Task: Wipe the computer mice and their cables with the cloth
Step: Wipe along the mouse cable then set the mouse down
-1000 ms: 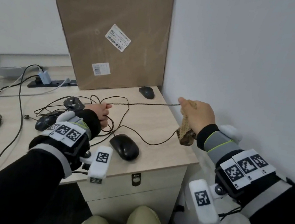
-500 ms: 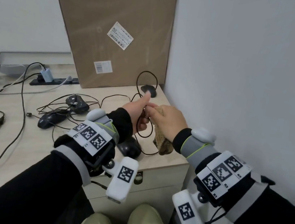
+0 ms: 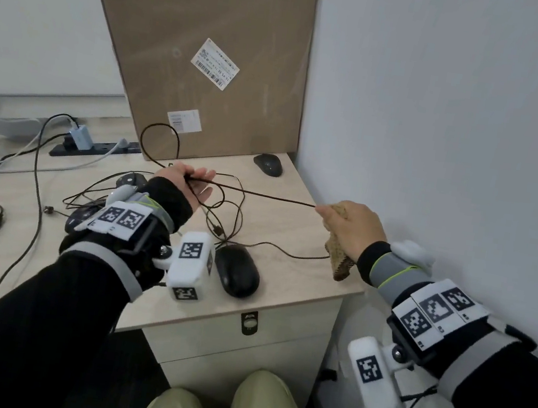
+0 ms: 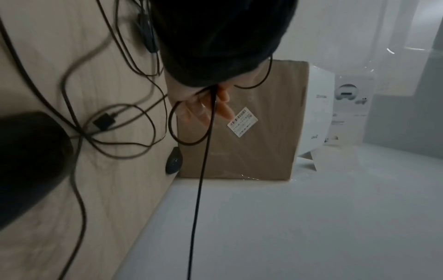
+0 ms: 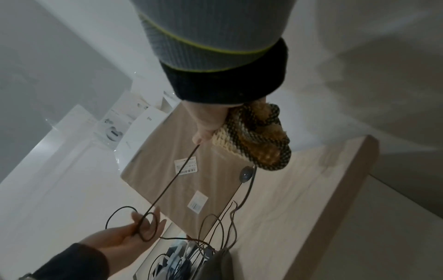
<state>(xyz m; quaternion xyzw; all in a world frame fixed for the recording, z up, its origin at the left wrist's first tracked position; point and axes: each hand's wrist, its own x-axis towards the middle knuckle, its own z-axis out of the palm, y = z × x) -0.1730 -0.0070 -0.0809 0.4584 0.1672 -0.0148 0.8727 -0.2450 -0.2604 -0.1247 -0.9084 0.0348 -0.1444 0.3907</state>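
So the left hand [image 3: 191,183] is raised off the desk [image 3: 295,228] with the fingers mostly straight, and a cable [image 3: 262,195] runs across the palm, with a loop of it standing up behind the hand and another loop hanging round the fingers in the right wrist view; the thumb is not clear in any view, so I honestly can't tell if it's pinching the cable or just letting it lie there. Off to that hand's right, the right hand [image 3: 350,227] is curled around a knitted brown and cream cloth [image 3: 338,265], and the cable goes straight into the cloth at the fingertips, so it's squeezing the cable through the cloth. The stretch between the 2 hands is pulled taut and sits above the desk. The tail of the cloth hangs down below the right hand, over the desk's edge. Below the left wrist there's a black mouse [image 3: 236,275] lying near the front edge, with a tangle of slack cables spreading left of it and under the left hand. A 2nd, smaller mouse [image 3: 268,164] sits beyond both hands by the wall corner, right at the foot of a big cardboard box [image 3: 207,39] leaning there.
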